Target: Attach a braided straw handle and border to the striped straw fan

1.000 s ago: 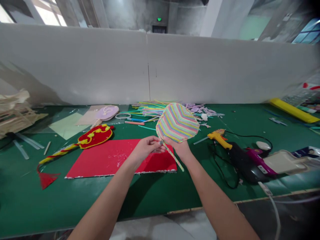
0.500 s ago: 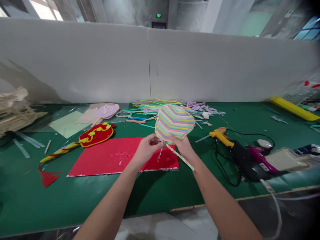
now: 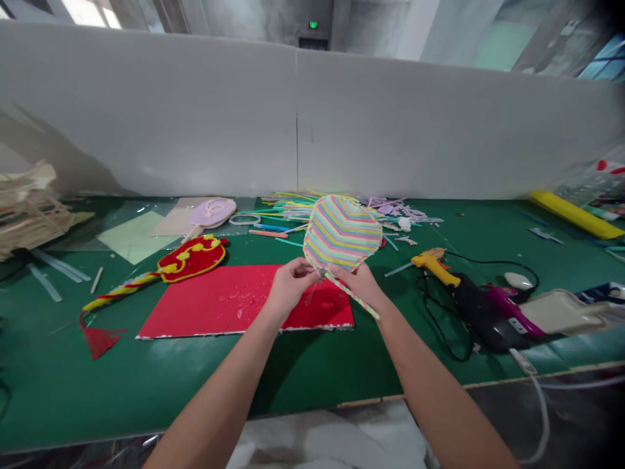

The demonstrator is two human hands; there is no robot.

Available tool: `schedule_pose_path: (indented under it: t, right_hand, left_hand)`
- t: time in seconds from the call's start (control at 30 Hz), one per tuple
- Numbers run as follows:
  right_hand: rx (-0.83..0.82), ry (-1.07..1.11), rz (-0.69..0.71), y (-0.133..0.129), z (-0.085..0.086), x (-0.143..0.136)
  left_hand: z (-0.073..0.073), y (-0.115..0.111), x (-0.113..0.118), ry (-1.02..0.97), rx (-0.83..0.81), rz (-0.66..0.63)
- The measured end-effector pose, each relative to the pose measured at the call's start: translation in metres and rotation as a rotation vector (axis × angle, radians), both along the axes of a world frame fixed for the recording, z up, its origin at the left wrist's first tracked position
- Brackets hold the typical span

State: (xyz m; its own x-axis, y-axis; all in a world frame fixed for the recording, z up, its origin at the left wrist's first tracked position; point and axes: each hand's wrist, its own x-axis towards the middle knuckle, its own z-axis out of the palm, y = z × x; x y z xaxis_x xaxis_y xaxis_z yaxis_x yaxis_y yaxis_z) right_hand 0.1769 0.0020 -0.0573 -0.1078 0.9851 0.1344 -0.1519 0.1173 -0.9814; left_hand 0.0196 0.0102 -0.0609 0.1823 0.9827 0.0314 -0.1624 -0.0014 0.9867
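A round fan (image 3: 342, 233) with pastel zigzag stripes is held up over the table, its twisted handle (image 3: 352, 296) slanting down to the right. My right hand (image 3: 360, 285) grips the fan's lower edge, with the handle passing across its fingers. At the joint of fan and handle, my left hand (image 3: 294, 284) has its thumb and fingers pinched together beside a small greyish spot and thin clear strands. Exactly what those fingertips hold is too small to tell. Under the hands lies a red board (image 3: 209, 303).
A red and yellow fan (image 3: 193, 258) and a lilac fan (image 3: 213, 211) lie left. Coloured strips (image 3: 288, 205) are heaped behind. To the right are a glue gun (image 3: 434, 267) with a black cable, a purple and black tool (image 3: 508, 312) and a yellow bar (image 3: 576, 215).
My left fingers have closed in nearer to the joint of fan and handle. The fan has tilted slightly, and the whole view has shifted a little.
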Motion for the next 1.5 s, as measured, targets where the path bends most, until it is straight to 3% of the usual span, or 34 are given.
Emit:
schedule_pose_path:
  t: [0.1, 0.37, 0.53, 0.67, 0.87, 1.03, 1.2, 1.5]
  right_hand:
    - [-0.026, -0.009, 0.063, 0.002, -0.005, 0.003]
    - [-0.042, -0.112, 0.018, 0.008, -0.018, 0.008]
    - [-0.048, -0.137, 0.061, 0.008, -0.016, 0.011]
    - [-0.041, -0.157, 0.123, 0.004, -0.011, 0.009]
    - [-0.017, -0.197, 0.076, 0.003, -0.009, 0.005]
    - [0.164, -0.47, -0.006, 0.001, -0.01, 0.005]
    - [0.41, -0.547, -0.128, 0.001, -0.012, 0.002]
    - [0.425, -0.542, -0.185, 0.001, -0.012, -0.001]
  left_hand:
    - [-0.001, 0.001, -0.002, -0.023, -0.004, 0.031]
    - [-0.008, 0.006, -0.006, -0.046, -0.005, -0.01]
    - [-0.003, 0.007, -0.006, -0.102, -0.128, -0.048]
    - [-0.005, 0.007, -0.007, -0.083, -0.161, -0.002]
    - [-0.008, 0.009, -0.008, -0.066, -0.113, 0.135]
    - [-0.008, 0.009, -0.005, -0.057, -0.079, 0.202]
    - [-0.008, 0.007, -0.003, -0.064, -0.076, 0.213]
    - [-0.011, 0.009, -0.004, -0.098, -0.104, 0.173]
